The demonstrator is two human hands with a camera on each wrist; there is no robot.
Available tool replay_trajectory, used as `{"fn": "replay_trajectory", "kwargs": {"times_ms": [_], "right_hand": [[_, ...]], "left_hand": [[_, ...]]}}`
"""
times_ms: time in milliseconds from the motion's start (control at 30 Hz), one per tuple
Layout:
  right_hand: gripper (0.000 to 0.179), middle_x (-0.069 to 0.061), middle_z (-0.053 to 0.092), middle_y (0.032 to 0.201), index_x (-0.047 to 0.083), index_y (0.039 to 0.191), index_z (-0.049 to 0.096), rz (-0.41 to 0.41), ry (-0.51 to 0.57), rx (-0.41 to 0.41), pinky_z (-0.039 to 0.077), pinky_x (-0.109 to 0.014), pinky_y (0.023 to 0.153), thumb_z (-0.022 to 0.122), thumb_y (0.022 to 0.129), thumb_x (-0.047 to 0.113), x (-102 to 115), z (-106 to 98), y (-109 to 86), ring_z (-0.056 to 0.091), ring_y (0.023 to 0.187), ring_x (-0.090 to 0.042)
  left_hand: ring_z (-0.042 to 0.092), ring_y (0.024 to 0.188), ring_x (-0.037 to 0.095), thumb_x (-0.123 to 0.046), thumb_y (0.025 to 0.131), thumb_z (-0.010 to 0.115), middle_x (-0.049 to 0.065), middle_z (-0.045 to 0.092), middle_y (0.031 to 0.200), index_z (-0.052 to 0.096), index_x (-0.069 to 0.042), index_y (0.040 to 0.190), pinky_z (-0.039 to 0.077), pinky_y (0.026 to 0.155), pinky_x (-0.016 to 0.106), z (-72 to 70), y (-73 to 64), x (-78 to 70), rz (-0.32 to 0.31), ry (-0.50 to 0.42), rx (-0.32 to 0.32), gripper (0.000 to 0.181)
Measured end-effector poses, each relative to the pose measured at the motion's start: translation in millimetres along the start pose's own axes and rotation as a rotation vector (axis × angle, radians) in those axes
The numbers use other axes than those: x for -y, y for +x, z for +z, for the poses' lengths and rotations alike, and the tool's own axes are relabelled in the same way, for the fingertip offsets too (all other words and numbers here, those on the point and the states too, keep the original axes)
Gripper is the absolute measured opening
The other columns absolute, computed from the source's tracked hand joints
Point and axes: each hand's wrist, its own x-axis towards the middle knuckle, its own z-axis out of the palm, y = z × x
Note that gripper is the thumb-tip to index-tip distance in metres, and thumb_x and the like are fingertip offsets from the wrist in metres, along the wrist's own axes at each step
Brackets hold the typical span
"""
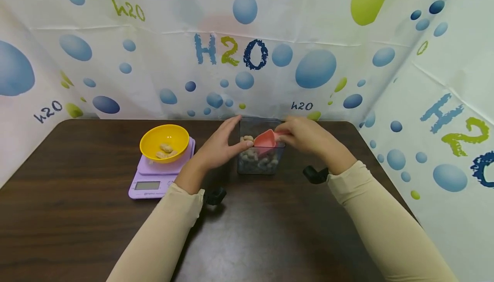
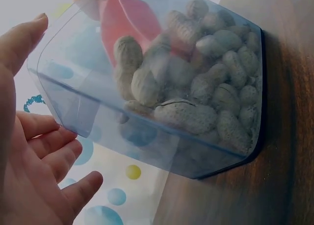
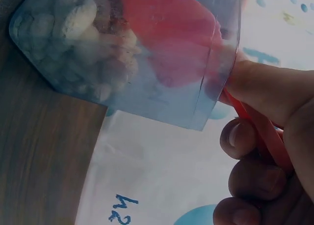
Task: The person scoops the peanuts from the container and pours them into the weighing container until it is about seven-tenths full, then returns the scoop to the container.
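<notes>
A clear plastic container (image 1: 259, 124), partly filled with peanuts in their shells (image 2: 186, 118), stands on the table near its back edge. My left hand (image 1: 217, 148) is at the container's left side, its fingers extended and fingertips right at the rim. On the other side, my right hand (image 1: 306, 135) grips the handle of a pink scoop (image 1: 265, 139), fingers curled round it in the right wrist view. The scoop's head is inside the container, its lower part in among the peanuts and seen through the wall.
Left of the container, a yellow bowl (image 1: 170, 132) with a few peanuts sits on a purple kitchen scale (image 1: 183, 164). Behind the dark wooden table (image 1: 69, 179) hangs a white printed curtain (image 1: 154, 72), which continues along the right side.
</notes>
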Motion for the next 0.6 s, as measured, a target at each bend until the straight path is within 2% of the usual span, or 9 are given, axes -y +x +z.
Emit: {"fn": "replay_trajectory", "kwargs": {"times_ms": [267,400,600], "right_hand": [[0.018,-0.001,0.054,0.076,0.013,0.100,0.075,0.048,-0.059,-0.046,0.039,-0.031,0.061,0.067,0.094,0.028,16,10,3.9,0.046,0.070,-0.018],[0.017,0.000,0.055,0.075,0.014,0.100,0.076,0.035,-0.059,-0.037,0.040,-0.030,0.061,0.068,0.092,0.027,17,12,4.6,0.047,0.070,-0.018],[0.020,0.000,0.057,0.075,0.013,0.099,0.075,0.039,-0.038,-0.042,0.040,-0.031,0.061,0.067,0.093,0.030,15,15,6.7,0.047,0.069,-0.018]], "left_hand": [[0.024,0.149,0.028,-0.066,0.087,0.057,0.002,0.019,0.165,0.019,-0.023,0.158,0.027,0.116,0.058,-1.3,-0.8,-4.0,-0.018,0.086,-0.006,0.092],[0.024,0.149,0.028,-0.066,0.088,0.056,0.002,0.019,0.165,0.019,-0.022,0.158,0.028,0.116,0.057,-1.4,-1.4,-4.1,-0.022,0.134,-0.001,0.091],[0.024,0.149,0.028,-0.068,0.088,0.054,0.003,0.019,0.165,0.019,-0.021,0.159,0.028,0.116,0.057,-0.4,-1.3,-5.8,-0.016,0.153,0.008,0.092]]}}
